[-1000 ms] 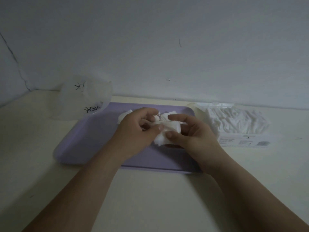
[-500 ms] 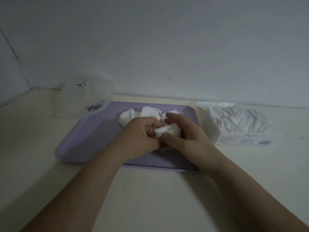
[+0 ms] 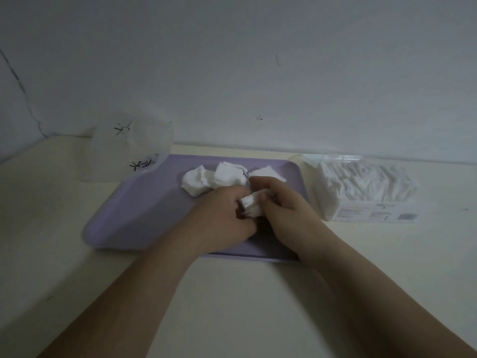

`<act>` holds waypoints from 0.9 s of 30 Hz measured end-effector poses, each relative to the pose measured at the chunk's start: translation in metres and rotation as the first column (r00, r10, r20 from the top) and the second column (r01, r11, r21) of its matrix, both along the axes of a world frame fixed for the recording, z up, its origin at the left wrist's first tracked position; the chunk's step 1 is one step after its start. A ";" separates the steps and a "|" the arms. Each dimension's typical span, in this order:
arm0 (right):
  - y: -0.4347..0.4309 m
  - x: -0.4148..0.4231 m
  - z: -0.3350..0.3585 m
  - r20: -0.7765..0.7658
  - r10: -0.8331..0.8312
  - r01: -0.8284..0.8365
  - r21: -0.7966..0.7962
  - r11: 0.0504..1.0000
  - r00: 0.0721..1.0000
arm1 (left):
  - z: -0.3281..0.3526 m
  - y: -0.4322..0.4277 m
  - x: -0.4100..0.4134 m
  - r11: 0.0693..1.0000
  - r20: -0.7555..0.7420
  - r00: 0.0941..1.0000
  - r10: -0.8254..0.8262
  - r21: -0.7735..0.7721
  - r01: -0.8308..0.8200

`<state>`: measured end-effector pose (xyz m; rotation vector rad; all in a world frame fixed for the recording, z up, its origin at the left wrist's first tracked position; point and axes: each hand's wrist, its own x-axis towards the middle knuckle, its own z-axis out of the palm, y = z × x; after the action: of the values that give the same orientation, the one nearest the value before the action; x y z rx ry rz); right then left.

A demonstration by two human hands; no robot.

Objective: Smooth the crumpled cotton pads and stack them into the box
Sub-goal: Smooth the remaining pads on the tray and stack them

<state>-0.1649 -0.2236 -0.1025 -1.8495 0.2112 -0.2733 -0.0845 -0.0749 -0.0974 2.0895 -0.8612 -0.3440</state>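
Note:
Both hands meet over the middle of a lilac tray [image 3: 134, 213]. Between them is a small bunch of white cotton pads [image 3: 251, 206]; my left hand [image 3: 222, 215] and my right hand [image 3: 286, 210] both curl their fingers round it. Three crumpled white pads lie on the tray behind the hands: one at the left [image 3: 195, 182], one in the middle [image 3: 228, 174], one at the right [image 3: 268, 173], partly hidden by my right fingers. The clear box [image 3: 366, 189], packed with white pads, stands on the table right of the tray.
A translucent plastic lid or cup with black marks [image 3: 131, 148] leans at the tray's back left corner. The wall runs close behind the tray and box. The cream tabletop [image 3: 232, 301] spreads in front of the tray, under my forearms.
The pad was spread out between my fingers a second ago; now it is squeezed into a narrow bunch. Both hands have dropped nearer the tray, uncovering the pads behind them.

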 end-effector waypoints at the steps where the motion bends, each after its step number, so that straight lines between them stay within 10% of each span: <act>1: -0.001 0.001 0.000 -0.004 0.023 -0.023 0.130 0.991 1.000 | 0.001 0.000 0.000 1.000 -0.015 1.000 0.000 -0.019 0.000; 4: -0.009 0.005 -0.002 0.022 0.063 -0.067 0.392 0.917 0.998 | 0.003 0.000 0.001 0.995 -0.033 0.998 0.046 -0.084 -0.048; 12: -0.015 0.003 -0.007 0.100 -0.073 0.055 0.174 0.983 0.992 | 0.004 0.004 0.006 0.967 -0.139 0.983 0.119 -0.206 -0.147; 19: -0.019 0.002 -0.006 0.058 -0.127 0.109 0.242 0.964 0.990 | -0.004 0.004 0.007 0.987 0.367 0.928 0.068 -0.162 -0.008; 27: -0.016 -0.002 0.005 0.008 -0.024 0.018 0.417 0.909 1.000 | -0.003 -0.001 0.000 0.986 0.380 0.911 0.161 -0.108 -0.129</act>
<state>-0.1667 -0.2400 -0.0971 -1.4205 0.2592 -0.2337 -0.0846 -0.0755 -0.1002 2.1645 -0.9207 0.1920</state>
